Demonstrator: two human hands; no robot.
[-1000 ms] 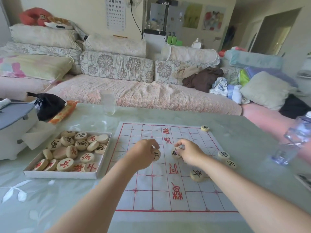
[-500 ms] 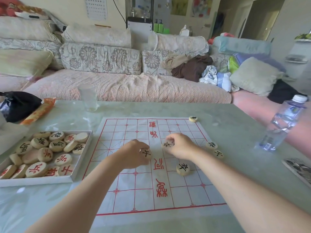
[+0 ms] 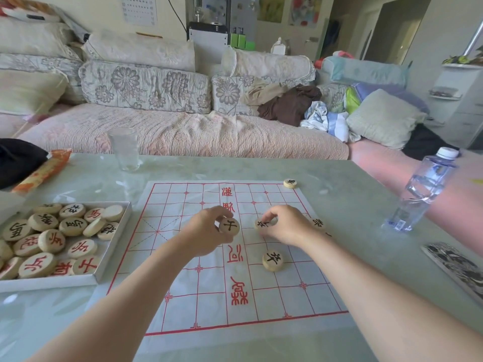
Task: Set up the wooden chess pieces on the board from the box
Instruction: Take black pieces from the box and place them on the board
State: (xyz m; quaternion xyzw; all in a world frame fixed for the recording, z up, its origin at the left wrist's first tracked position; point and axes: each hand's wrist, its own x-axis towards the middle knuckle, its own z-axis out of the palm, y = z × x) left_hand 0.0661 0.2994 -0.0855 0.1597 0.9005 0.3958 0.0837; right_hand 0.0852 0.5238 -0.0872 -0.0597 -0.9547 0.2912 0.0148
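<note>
Wooden disc (image 3: 229, 226) pinched in left hand (image 3: 203, 232), second disc (image 3: 260, 225) in right hand (image 3: 288, 228).

box (image 3: 112, 259) left of board (image 3: 209, 304) | bottle (image 3: 423, 189) right (both on table (image 3: 352, 205))

Ahead of you, across the upper frame: long sofa (image 3: 183, 131) under a pink quilted cover, floral cushions (image 3: 143, 86) along its back. Pale wall (image 3: 104, 9) behind — eye chart (image 3: 139, 9) at upper centre. Doorway (image 3: 397, 35) upper right; white shelves (image 3: 460, 82) at right edge. Soft daylight.
</note>
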